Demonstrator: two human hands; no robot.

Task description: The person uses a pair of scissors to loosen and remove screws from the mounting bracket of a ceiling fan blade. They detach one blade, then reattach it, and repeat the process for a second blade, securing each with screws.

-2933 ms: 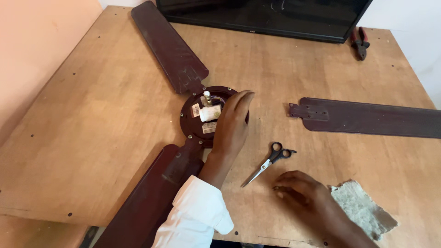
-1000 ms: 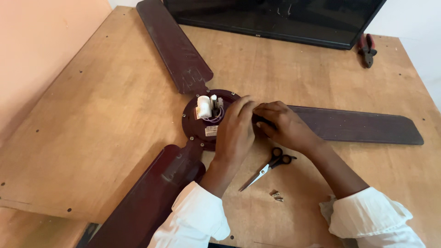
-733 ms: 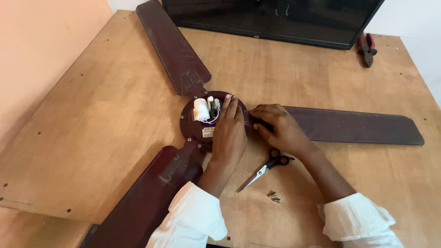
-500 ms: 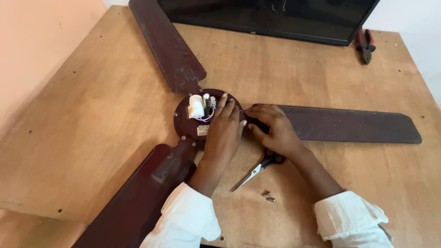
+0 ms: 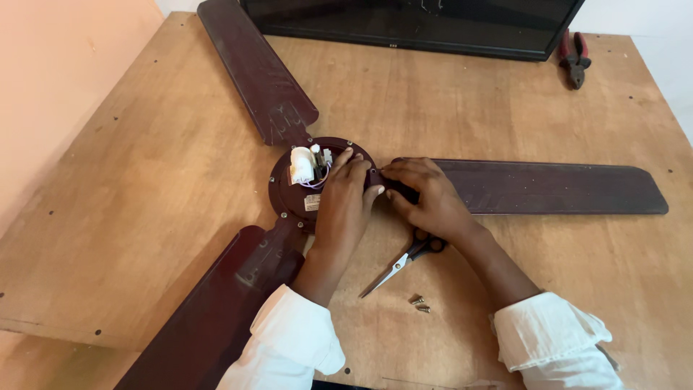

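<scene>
Scene was bright and evenly lit with soft, diffuse light; only faint, short shadows sat under the hands and the scissors [image 5: 404,260] on the bench [image 5: 144,217]. Focus was sharp across the frame, no motion blur. The dark screen [image 5: 411,22] at the top showed dull reflections, and bench edges bowed slightly from the wide lens.

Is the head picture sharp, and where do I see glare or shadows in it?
Head view: sharp overall, soft even light; left hand and right hand unblurred; faint shadows under the scissors; dim reflections on the black screen; table edges slant from the steep angle.
</scene>
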